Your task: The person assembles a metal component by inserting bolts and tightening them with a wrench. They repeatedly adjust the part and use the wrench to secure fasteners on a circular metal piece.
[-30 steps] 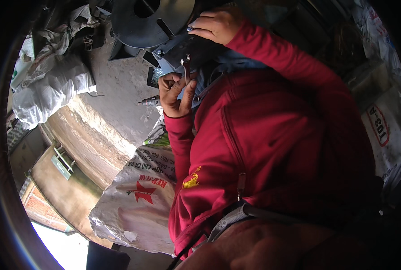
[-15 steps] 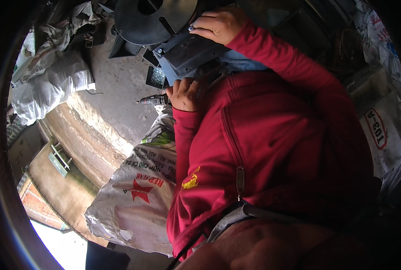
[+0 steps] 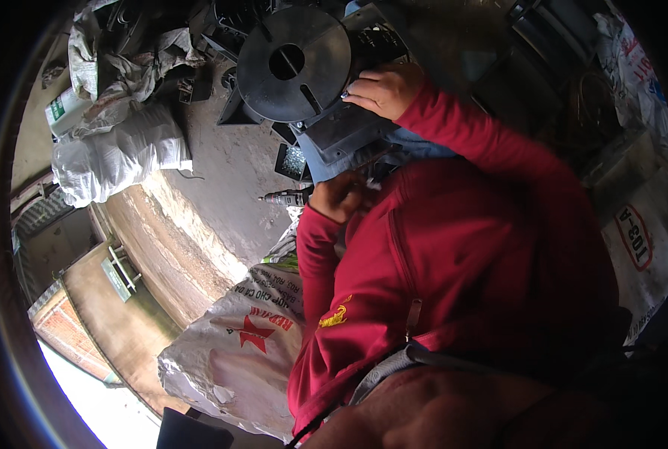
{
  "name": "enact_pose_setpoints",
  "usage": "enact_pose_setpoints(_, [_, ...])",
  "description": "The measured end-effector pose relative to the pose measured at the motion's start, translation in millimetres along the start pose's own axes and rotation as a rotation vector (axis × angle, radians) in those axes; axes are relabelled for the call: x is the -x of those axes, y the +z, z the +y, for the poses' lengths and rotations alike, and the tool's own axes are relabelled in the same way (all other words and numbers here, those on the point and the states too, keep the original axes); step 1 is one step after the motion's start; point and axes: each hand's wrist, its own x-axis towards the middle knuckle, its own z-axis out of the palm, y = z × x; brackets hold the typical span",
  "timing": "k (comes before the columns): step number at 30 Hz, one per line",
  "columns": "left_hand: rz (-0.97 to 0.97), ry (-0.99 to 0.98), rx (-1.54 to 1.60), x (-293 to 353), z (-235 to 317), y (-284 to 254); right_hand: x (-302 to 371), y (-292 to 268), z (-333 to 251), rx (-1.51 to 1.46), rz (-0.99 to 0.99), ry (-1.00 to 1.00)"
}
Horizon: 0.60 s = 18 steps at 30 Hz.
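My right hand (image 3: 386, 90) rests at the edge of a dark round disc (image 3: 334, 45) with a central hole and slots. Its thumb and fingers pinch a small shiny metal piece (image 3: 344, 95), too small to name. A dark boxy part (image 3: 345, 135) lies across my lap below the disc, with a bolt head (image 3: 299, 126) near its corner. My left hand (image 3: 338, 196) is curled close to my body beside that part; its fingertips are in shadow, and what they hold, if anything, is hidden. Beside the left wrist lies a dark power tool (image 3: 285, 197) with a pointed tip.
A black tray (image 3: 293, 162) of small shiny fasteners stands on the concrete floor (image 3: 222, 150). White wrapped bundles (image 3: 120, 153) lie at the left. A printed white sack (image 3: 229, 359) is by my left arm, another sack (image 3: 641, 239) at right. Dark parts crowd the far side.
The whole view has shifted, so the scene sits lower and further right, showing more of the disc. My left hand has turned inward toward my body. The right hand keeps its place by the disc.
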Motion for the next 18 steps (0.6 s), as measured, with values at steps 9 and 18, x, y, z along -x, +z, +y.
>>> enact_pose_setpoints(9, [0.628, 0.295, 0.059, 14, 15, 24, -2, -1, -5, -0.032, 0.037, -0.023])
enact_pose_setpoints(18, [0.887, 0.434, -0.559, -28, 17, 18, 0, -4, -3, -0.023, 0.017, -0.030])
